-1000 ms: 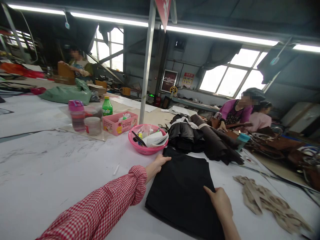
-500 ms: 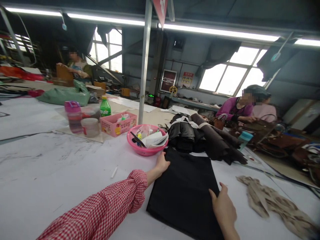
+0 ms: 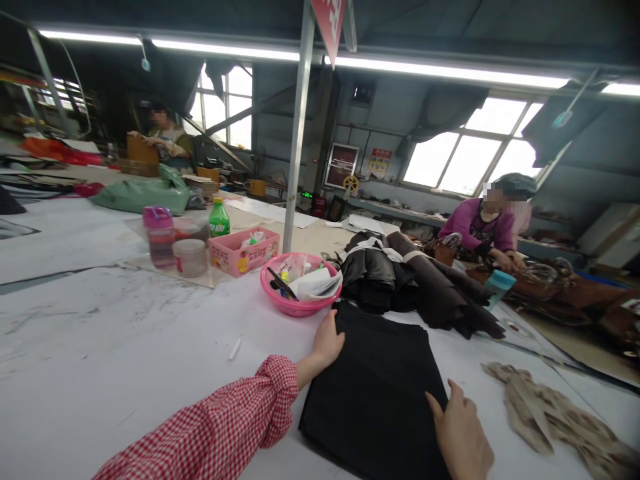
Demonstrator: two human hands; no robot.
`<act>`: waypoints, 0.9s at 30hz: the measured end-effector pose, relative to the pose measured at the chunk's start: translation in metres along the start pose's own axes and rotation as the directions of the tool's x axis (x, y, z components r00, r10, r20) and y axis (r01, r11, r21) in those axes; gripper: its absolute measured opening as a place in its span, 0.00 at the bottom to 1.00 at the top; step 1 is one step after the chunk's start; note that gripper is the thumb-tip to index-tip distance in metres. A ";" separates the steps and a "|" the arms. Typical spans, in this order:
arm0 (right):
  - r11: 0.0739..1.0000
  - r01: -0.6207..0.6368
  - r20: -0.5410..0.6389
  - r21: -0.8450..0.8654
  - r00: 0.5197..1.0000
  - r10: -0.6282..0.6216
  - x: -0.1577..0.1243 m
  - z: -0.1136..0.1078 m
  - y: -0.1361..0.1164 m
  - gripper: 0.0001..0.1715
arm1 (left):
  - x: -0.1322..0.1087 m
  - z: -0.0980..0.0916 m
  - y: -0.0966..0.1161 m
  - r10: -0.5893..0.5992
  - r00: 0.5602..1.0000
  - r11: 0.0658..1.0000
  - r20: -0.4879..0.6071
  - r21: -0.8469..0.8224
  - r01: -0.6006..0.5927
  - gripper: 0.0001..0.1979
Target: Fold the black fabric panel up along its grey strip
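A flat stack of folded black cloth (image 3: pixel 375 387) lies on the white-covered table in front of me. My left hand (image 3: pixel 329 340) is at its far left edge, the thumb over the top and the fingers closed on the border. At the near right edge is my right hand (image 3: pixel 463 427); its thumb rests against the cloth and its index finger points away, spread apart. The lower fingers of both hands are partly hidden. Touching or nearly touching the stack's far left corner is a pink basin (image 3: pixel 300 308) with pens, papers and small items.
Behind the stack lie tied dark fabric bundles (image 3: pixel 375 273) and a teal-lidded cup (image 3: pixel 500 287). A beige cloth (image 3: pixel 545 407) is at right. A pink box (image 3: pixel 245 252), green bottle (image 3: pixel 219 219) and metal post (image 3: pixel 299 133) stand beyond. A co-worker (image 3: pixel 477 223) handles brown pieces.
The view has shifted slightly, so the scene sits a little lower and further right. Both hands stay at the stack's edges. The co-worker at right has lowered their hands.
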State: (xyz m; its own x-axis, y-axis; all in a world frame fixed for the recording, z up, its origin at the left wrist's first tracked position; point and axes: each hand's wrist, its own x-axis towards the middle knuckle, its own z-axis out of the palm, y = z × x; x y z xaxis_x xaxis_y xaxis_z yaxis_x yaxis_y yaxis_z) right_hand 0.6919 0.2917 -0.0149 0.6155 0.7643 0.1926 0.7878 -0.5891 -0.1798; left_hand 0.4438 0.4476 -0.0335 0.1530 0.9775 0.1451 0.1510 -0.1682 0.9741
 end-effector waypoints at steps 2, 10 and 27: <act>1.000 -0.009 -0.006 -0.005 1.000 0.009 -0.001 0.000 0.003 0.34 | 0.000 0.000 -0.001 0.030 0.999 0.999 -0.031 0.042 -0.029 0.22; 1.000 -0.021 -0.026 -0.012 0.999 0.020 0.011 0.005 0.002 0.21 | 0.011 0.005 -0.006 0.087 0.995 0.982 -0.056 0.175 -0.076 0.16; 0.885 0.419 -0.071 -0.205 0.895 -0.440 0.033 0.046 -0.082 0.28 | 0.044 0.060 0.005 0.373 0.687 0.555 0.623 0.443 -0.704 0.20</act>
State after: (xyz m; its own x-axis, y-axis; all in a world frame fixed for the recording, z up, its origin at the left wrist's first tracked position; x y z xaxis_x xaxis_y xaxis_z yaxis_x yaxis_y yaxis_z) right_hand 0.6464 0.3776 -0.0378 0.2058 0.9248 0.3198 0.9596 -0.2548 0.1193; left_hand 0.5095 0.4822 -0.0327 0.7703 0.5297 0.3550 0.4093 -0.8376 0.3618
